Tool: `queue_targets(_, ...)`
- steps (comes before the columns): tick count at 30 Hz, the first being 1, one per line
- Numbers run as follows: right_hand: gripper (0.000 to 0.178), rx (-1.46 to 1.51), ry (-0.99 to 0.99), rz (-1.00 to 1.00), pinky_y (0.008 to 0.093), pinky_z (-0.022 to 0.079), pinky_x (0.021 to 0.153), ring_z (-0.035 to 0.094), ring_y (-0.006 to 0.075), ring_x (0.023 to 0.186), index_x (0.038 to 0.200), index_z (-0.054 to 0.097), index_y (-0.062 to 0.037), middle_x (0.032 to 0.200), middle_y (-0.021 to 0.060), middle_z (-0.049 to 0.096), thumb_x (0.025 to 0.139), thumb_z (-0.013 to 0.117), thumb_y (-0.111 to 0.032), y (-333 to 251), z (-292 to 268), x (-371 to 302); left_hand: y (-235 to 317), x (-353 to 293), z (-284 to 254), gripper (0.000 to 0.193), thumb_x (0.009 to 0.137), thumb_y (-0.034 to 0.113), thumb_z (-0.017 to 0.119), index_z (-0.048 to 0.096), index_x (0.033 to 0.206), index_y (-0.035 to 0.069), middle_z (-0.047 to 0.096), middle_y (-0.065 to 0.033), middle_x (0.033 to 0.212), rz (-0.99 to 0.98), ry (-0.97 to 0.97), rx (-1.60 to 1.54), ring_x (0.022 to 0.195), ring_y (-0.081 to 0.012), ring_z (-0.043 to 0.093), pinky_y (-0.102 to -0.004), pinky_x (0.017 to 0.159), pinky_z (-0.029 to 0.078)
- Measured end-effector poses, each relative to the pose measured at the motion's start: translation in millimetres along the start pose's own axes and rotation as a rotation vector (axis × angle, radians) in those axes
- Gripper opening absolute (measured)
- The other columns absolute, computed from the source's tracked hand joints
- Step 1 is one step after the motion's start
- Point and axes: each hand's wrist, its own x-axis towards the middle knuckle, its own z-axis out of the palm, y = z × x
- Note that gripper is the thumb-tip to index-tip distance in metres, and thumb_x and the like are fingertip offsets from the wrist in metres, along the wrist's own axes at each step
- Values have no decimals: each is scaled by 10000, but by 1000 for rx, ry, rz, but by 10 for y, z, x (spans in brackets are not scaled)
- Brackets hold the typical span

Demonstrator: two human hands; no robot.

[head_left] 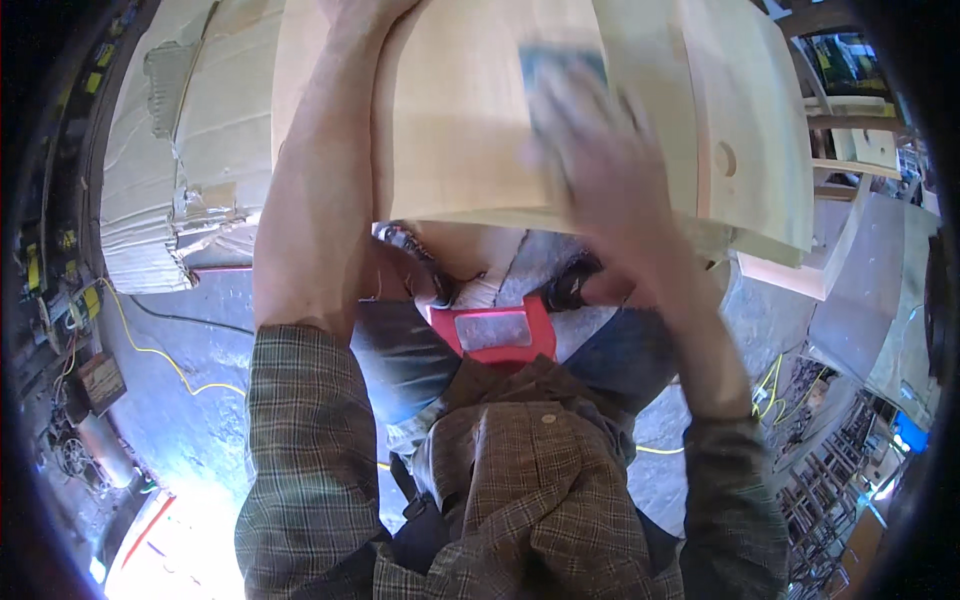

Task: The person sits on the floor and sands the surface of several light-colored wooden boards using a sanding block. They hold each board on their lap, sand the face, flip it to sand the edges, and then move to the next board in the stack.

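A pale wooden board lies in front of me, its near edge above my knees. My right hand, smeared by motion, holds a blue-green piece of sandpaper down against the wood, right of the board's middle. At the upper rim, my left hand rests at the board's far left part. Its fingers are mostly cut off by the picture's edge, so I cannot see how they are set. My left forearm crosses over the board's left side.
Torn cardboard lies left of the board. Another pale wooden panel with a round hole is at the right. Between my legs is a red stool. A yellow cord runs over the floor. Wire racks stand at lower right.
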Motion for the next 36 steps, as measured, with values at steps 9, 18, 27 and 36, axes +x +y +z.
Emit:
queue_targets(9,369,247,252,14,442,402,1045,510,356,1229,1078,614,62,1215,235,589,949,521,-271,625,756,889,-24,81,69,365,929,338,462,620,1152,96,535,-213,1304,6,-28,-33,1280,-405,430,-616,1091,250)
queue_targets(18,532,226,-99,49,452,342,1111,421,337,1360,1347,507,19,1444,208,461,909,623,-259,-106,39,110,21,-101,-30,333,922,305,490,621,1138,87,541,-215,1282,6,28,-60,1257,-407,446,-618,1088,258)
queue_targets(27,535,119,-55,197,445,368,1092,452,368,1316,1275,527,67,1399,220,497,984,503,-382,785,967,1814,-37,43,84,392,937,365,444,646,1190,146,556,-181,1291,12,34,-21,1277,-342,435,-543,1040,263)
queue_targets(36,549,306,-265,76,503,330,1118,422,390,1345,1300,538,12,1399,217,493,863,680,-288,-391,-440,-326,23,13,84,394,949,340,416,647,1186,125,544,-187,1287,27,88,-13,1291,-342,425,-543,1055,249)
